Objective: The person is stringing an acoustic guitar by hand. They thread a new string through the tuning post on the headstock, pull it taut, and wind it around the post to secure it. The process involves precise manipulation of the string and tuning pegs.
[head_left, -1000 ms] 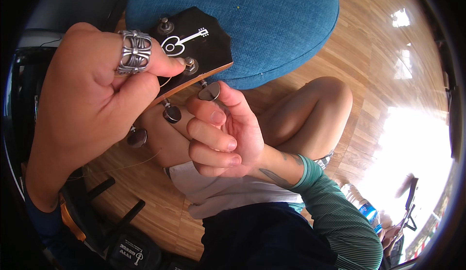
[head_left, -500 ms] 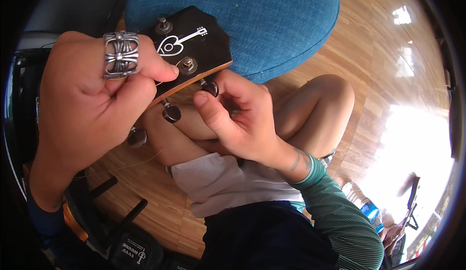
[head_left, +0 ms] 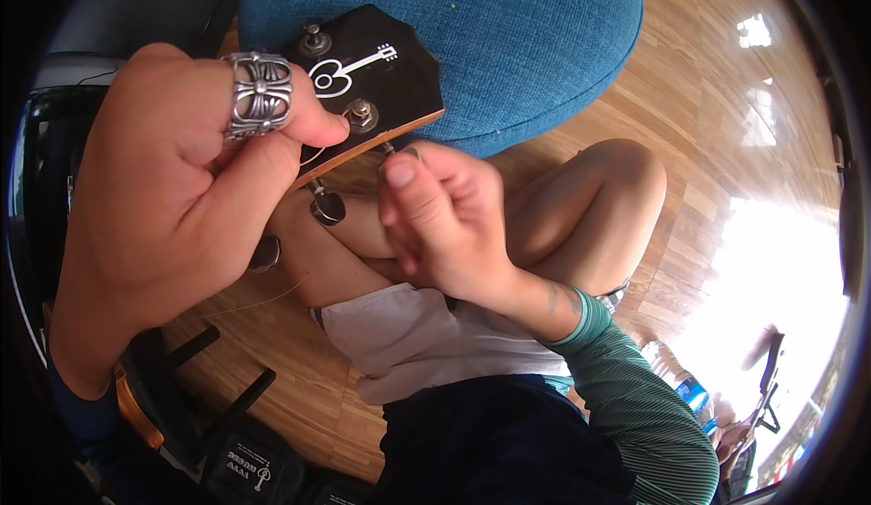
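A black guitar headstock (head_left: 404,78) with wood-coloured edges bears a white guitar-shaped emblem. My left hand (head_left: 172,187), wearing a wide silver ring (head_left: 261,94), is closed over its left part. Its index finger and thumb pinch a thin guitar string (head_left: 312,156) beside the near tuning post (head_left: 361,115), where the string is wound. My right hand (head_left: 446,219) grips the tuning peg on the headstock's near edge. Its fingers hide the knob; only the peg's shaft (head_left: 389,147) shows. Two more dark tuning pegs, one at the middle (head_left: 328,208) and one lower (head_left: 265,254), stick out below my left hand.
A blue padded stool (head_left: 535,42) lies beneath the headstock. My bent bare legs (head_left: 590,205) are below, over the wooden floor (head_left: 299,369). The string's loose end (head_left: 259,307) trails beneath my left hand. Black bags (head_left: 249,469) lie lower left, a plastic bottle (head_left: 691,394) at right.
My right thumb and fingers have rolled upward around the tuning peg and now cover its knob. The headstock and my left hand have shifted slightly right.
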`<state>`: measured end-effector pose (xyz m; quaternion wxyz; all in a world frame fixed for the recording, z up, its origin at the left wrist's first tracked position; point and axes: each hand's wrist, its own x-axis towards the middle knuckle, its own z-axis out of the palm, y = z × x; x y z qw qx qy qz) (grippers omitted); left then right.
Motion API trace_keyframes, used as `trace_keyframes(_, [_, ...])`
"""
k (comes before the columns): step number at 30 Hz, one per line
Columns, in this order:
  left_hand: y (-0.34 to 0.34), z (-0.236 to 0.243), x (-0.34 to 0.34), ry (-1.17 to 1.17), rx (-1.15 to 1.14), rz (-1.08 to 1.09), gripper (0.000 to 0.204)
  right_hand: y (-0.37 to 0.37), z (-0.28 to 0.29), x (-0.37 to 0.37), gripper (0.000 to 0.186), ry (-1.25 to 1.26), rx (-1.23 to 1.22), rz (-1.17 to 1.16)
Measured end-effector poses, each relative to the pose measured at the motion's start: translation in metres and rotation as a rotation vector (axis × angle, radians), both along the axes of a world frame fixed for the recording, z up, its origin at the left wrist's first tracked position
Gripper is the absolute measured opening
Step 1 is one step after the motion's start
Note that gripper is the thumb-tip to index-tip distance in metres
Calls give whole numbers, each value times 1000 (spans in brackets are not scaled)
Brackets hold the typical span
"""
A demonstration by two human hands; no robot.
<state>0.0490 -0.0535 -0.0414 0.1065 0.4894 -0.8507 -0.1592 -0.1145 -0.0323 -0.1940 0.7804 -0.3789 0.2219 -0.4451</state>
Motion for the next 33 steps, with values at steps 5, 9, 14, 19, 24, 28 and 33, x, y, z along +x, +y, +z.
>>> trace_keyframes(5, [0,2,-2,-17,48,40,18,-10,3,-13,56,-56,64,126])
trace_keyframes(9, [1,3,-4,-29,59,49,18,-15,-2,-13,79,-350,314,529])
trace_keyframes(14, [0,4,-6,-14,61,48,18,2,-8,2,75,-1086,516,798])
trace_keyframes(19, [0,-2,-6,65,47,36,19,9,-6,5,56,-1024,697,635])
trace_keyframes(24, [1,-2,-3,28,21,30,17,-5,-14,-3,44,294,-408,-171])
trace_keyframes(28, [2,1,-4,60,117,92,15,-11,3,-17,63,32,46,143])
trace_keyframes(33, [2,3,-9,74,94,75,16,0,-5,-2,73,-759,527,566])
